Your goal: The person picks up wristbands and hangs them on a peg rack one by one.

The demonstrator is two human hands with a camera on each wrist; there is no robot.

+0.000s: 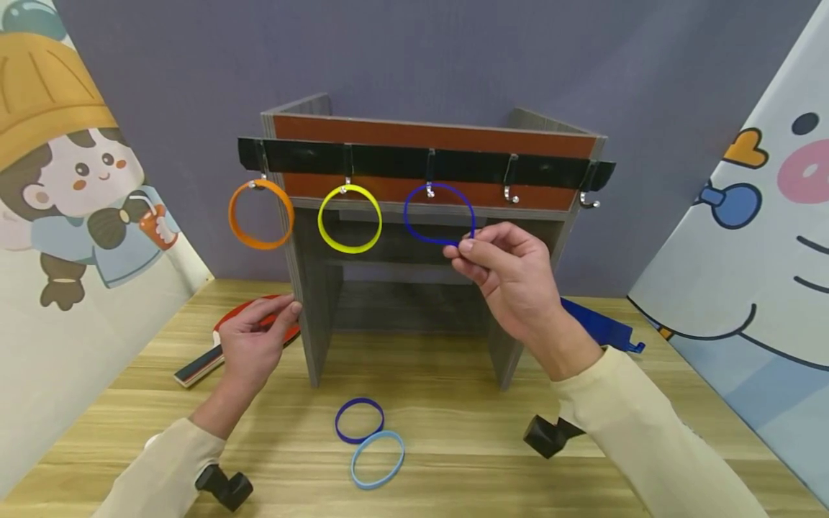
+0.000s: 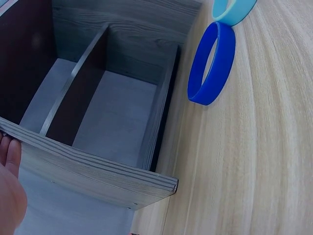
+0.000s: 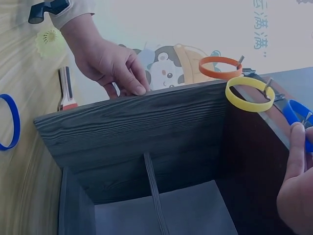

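Observation:
My right hand (image 1: 512,277) pinches a blue silicone wristband (image 1: 408,216) by its lower right edge, between thumb and fingers. The band's top overlaps the third hook (image 1: 430,188) in the head view. To the left hang an orange wristband (image 1: 232,226) and a yellow wristband (image 1: 320,226), each on its own hook. My left hand (image 1: 252,342) holds the front edge of the left side panel of a grey wooden shelf (image 1: 304,288), its fingertips against the outer side. On the table before the shelf lie a dark blue wristband (image 1: 338,428) and a light blue wristband (image 1: 401,457), overlapping.
The hooks sit on a black strip (image 1: 388,162) across the shelf's brown front board; two on the right (image 1: 512,193) hold no band. A red table tennis paddle (image 1: 201,365) lies left of the shelf. Behind my right wrist is a blue object (image 1: 602,327). Cartoon-printed panels stand at both sides.

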